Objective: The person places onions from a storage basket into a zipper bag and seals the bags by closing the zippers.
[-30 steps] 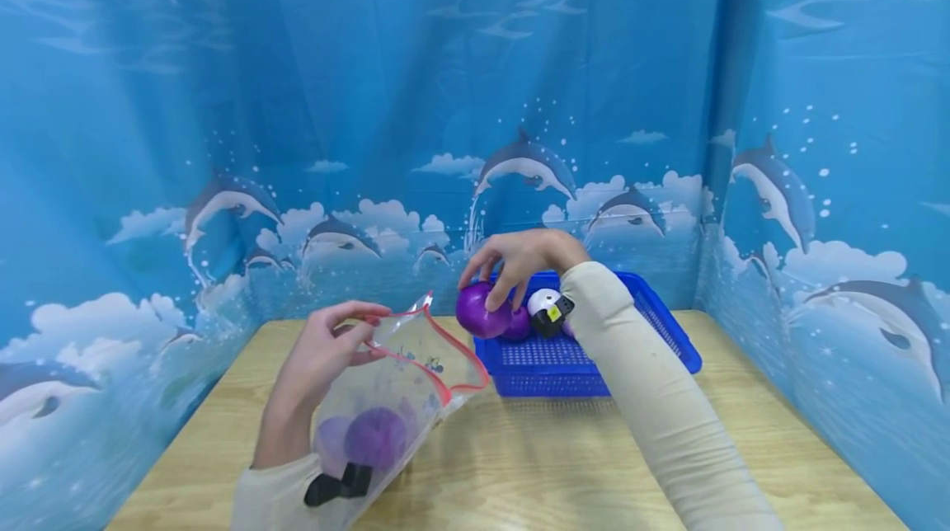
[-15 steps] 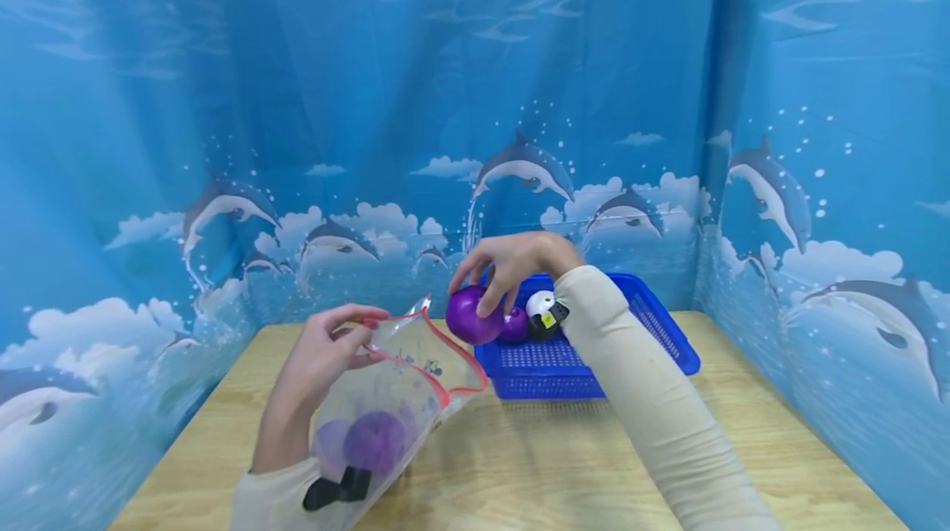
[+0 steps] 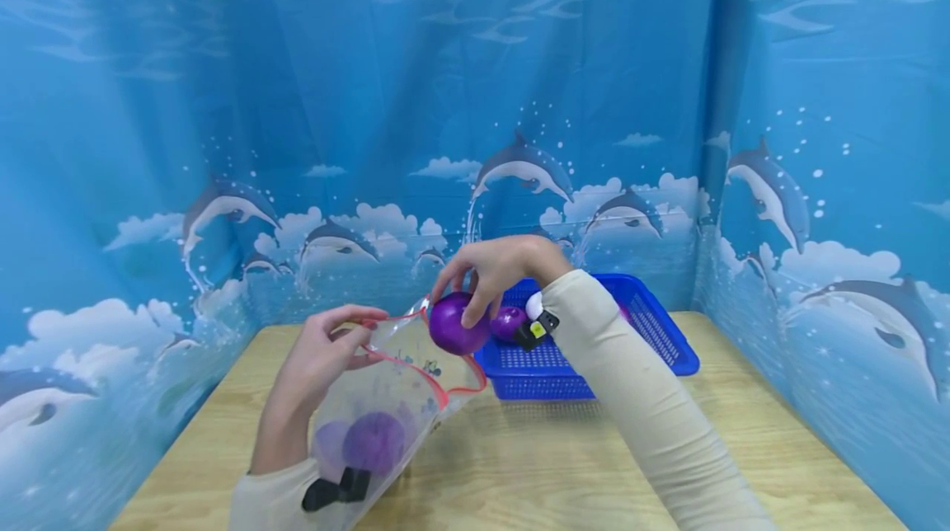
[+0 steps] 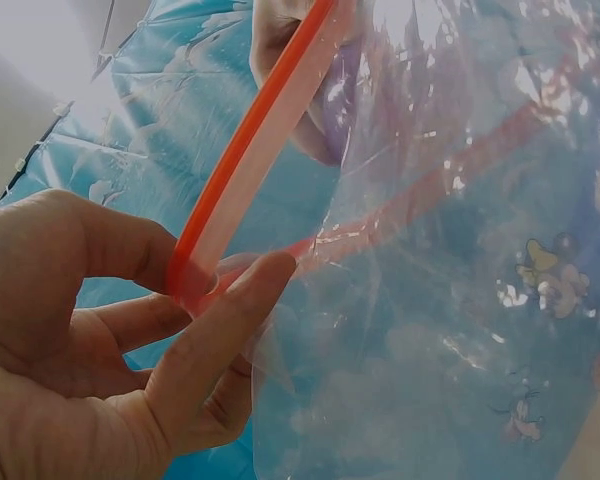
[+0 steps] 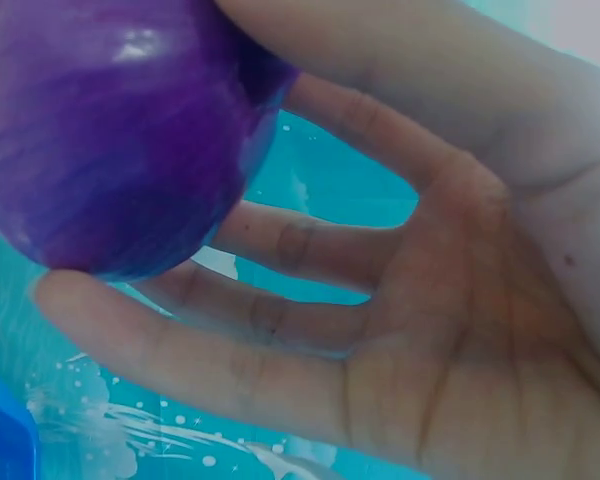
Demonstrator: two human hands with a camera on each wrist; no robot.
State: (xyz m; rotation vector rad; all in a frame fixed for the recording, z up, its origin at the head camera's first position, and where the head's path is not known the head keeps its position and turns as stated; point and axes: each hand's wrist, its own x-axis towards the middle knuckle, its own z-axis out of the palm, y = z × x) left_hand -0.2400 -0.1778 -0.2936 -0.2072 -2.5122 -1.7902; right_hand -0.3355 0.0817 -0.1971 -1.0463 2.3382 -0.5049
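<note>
My right hand grips a glossy, faintly streaked purple onion from above, thumb and fingers spread round it. In the right wrist view the onion sits at the fingertips, away from the palm. It hangs at the mouth of a clear zip bag with a red closure and small printed figures. My left hand pinches the bag's rim between thumb and fingers, and the mouth gapes. In the left wrist view, the red strip runs up from the pinch. Purple round things show through the bag.
Behind the bag's mouth, a blue mesh basket stands on the wooden table. It holds another purple round thing and a white one, partly behind my right wrist. A dolphin-print curtain encloses the table.
My right hand has carried the purple onion leftward and slightly down, from the basket's left edge to the bag's mouth. The left hand and the bag have hardly moved.
</note>
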